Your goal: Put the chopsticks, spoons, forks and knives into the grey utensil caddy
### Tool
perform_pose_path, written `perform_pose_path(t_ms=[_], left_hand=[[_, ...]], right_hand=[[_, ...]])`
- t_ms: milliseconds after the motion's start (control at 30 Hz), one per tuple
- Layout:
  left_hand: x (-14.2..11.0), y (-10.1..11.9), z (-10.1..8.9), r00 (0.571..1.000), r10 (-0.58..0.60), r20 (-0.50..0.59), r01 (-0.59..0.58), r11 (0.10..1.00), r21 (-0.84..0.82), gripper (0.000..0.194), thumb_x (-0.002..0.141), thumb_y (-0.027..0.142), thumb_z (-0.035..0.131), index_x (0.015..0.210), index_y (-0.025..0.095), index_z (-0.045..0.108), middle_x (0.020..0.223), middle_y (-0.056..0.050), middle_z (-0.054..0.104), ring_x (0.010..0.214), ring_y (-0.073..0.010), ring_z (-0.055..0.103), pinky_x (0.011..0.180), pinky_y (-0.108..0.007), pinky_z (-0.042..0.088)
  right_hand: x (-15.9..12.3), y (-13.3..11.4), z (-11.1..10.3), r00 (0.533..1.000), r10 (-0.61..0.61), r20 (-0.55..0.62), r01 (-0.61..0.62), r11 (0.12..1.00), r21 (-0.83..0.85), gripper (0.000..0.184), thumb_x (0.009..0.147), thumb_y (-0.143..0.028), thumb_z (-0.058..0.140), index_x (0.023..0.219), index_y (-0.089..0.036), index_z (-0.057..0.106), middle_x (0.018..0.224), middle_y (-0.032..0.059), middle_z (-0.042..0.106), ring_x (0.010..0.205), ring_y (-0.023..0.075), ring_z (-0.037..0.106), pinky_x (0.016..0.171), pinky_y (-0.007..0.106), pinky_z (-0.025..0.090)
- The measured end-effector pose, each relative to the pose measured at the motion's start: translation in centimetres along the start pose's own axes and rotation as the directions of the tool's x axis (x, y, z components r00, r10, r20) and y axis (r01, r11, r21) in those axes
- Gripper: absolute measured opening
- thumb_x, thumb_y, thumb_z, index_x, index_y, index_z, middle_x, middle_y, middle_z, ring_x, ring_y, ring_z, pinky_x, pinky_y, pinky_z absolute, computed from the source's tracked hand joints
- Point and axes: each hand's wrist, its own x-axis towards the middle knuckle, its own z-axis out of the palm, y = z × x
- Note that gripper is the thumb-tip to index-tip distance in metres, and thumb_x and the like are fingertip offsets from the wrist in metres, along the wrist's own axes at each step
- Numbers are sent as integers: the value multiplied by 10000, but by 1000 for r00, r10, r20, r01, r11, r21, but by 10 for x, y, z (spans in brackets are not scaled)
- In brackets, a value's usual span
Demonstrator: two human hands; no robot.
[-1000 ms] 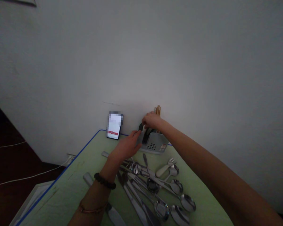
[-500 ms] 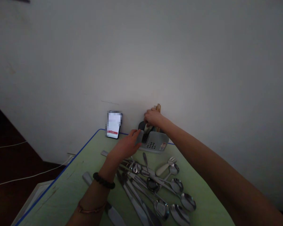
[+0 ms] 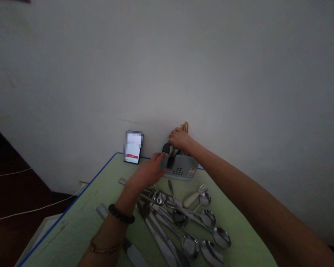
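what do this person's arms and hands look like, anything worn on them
The left hand and right hand are bare, without gloves. No sleeve shows on the left forearm or right forearm. The left one wears a dark beaded bracelet and, nearer the elbow, a thin copper-toned bracelet; the right shows no jewellery.

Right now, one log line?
left hand: at grey caddy; right hand: over caddy, grip unclear; wooden sticks: in caddy; cutlery: spread on table
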Motion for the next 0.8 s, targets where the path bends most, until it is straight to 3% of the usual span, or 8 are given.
perform_pose_path(t_ms=[633, 800], left_hand=[[0, 1, 0, 1000, -8, 8, 8, 1000, 7, 579, 885, 287, 431, 1414, 163, 232, 1440, -165, 300, 945, -212, 638, 886, -332, 452], [1, -3, 3, 1000, -2, -1, 2, 1000, 10, 583, 884, 298, 428, 1415, 167, 226, 1449, -148, 296, 938, -212, 638, 899, -340, 451]], right_hand=[[-4, -2, -4, 999, -18, -27, 18, 1000, 9, 264, 882, -155, 462, 864, -161, 726, 941, 112, 700, 905, 204, 565, 808, 342, 298], [-15, -1, -14, 998, 22, -53, -20, 999, 26, 221, 878, -190, 497, 895, -157, 714, 948, 117, 687, 930, 231, 557, 816, 356, 298]])
